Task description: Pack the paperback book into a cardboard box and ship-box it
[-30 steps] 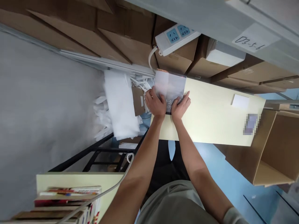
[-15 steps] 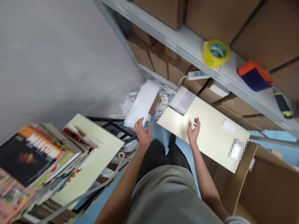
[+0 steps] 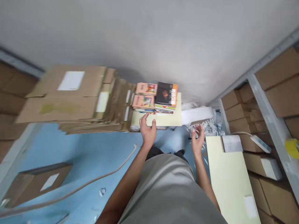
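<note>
Stacked books [image 3: 155, 98] are set on a pale board [image 3: 161, 119], with two bare hands held in front.
The piles are bordered on the left by flattened cardboard [image 3: 70, 107]. The left hand [image 3: 149, 132] is held at the board's near edge, its fingers loosely spread and nothing grasped; whether the board is touched cannot be told. The right hand [image 3: 198, 140] is held near white packing material [image 3: 197, 115], its fingers half curled, the thumb apart, nothing gripped, beside a pale table [image 3: 230, 180].
</note>
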`<action>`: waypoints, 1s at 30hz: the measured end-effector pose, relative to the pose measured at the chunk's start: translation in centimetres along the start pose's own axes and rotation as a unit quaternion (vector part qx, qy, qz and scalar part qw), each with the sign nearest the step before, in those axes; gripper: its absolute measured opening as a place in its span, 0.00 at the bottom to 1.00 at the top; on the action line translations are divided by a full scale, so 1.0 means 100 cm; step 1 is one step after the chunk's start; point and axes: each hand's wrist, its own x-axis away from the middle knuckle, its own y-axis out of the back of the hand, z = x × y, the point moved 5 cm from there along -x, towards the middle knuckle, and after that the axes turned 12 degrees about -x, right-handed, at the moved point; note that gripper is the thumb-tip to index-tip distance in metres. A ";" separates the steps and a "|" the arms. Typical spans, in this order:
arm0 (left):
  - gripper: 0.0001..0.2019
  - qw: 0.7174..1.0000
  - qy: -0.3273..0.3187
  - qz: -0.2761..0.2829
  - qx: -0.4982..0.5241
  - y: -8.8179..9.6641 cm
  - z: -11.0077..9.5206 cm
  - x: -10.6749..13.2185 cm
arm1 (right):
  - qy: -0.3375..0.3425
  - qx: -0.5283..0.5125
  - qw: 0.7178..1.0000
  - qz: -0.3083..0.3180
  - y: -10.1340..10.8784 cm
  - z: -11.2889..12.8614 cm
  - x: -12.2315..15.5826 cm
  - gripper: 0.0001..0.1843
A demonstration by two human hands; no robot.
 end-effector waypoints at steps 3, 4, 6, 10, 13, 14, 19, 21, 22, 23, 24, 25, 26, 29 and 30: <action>0.23 0.994 0.059 -0.088 0.009 0.072 0.055 -0.044 | 0.031 -0.033 0.992 0.114 -0.126 0.030 0.014 0.35; 0.24 0.991 0.074 -0.113 0.006 0.095 0.074 -0.057 | 0.033 -0.043 0.987 0.150 -0.167 0.037 0.024 0.34; 0.24 0.985 0.087 -0.145 -0.019 0.138 0.108 -0.081 | 0.024 -0.058 0.974 0.216 -0.241 0.048 0.045 0.31; 0.28 0.987 0.039 -0.108 -0.115 0.199 0.153 -0.127 | -0.041 -0.048 0.941 0.332 -0.363 0.058 0.092 0.24; 0.39 0.986 0.001 -0.014 -0.165 0.214 0.173 -0.149 | -0.100 0.003 0.909 0.404 -0.425 0.061 0.118 0.20; 0.42 0.985 -0.006 0.007 -0.173 0.215 0.177 -0.153 | -0.108 0.028 0.902 0.416 -0.439 0.063 0.124 0.18; 0.32 0.985 -0.023 0.013 -0.171 0.222 0.182 -0.158 | -0.110 0.121 0.903 0.397 -0.467 0.069 0.125 0.12; 0.24 0.986 -0.011 0.018 -0.165 0.229 0.185 -0.161 | -0.118 0.123 0.905 0.390 -0.468 0.071 0.125 0.14; 0.21 0.985 0.006 0.021 -0.170 0.233 0.188 -0.162 | -0.120 0.121 0.905 0.389 -0.467 0.073 0.125 0.15; 0.20 0.983 0.028 0.020 -0.179 0.239 0.191 -0.164 | -0.119 0.118 0.907 0.388 -0.467 0.075 0.126 0.15; 0.20 0.980 0.050 0.017 -0.192 0.244 0.194 -0.165 | -0.116 0.116 0.909 0.385 -0.466 0.077 0.128 0.16; 0.20 0.977 0.066 0.011 -0.204 0.248 0.197 -0.167 | -0.108 0.115 0.911 0.381 -0.466 0.081 0.129 0.16; 0.22 0.975 0.073 0.006 -0.210 0.252 0.199 -0.167 | -0.097 0.117 0.913 0.378 -0.465 0.084 0.130 0.15; 0.26 0.979 0.052 0.003 -0.197 0.253 0.197 -0.168 | -0.058 0.130 0.916 0.374 -0.466 0.097 0.135 0.11; 0.26 0.981 0.041 0.006 -0.192 0.252 0.196 -0.168 | -0.047 0.133 0.917 0.374 -0.466 0.102 0.137 0.10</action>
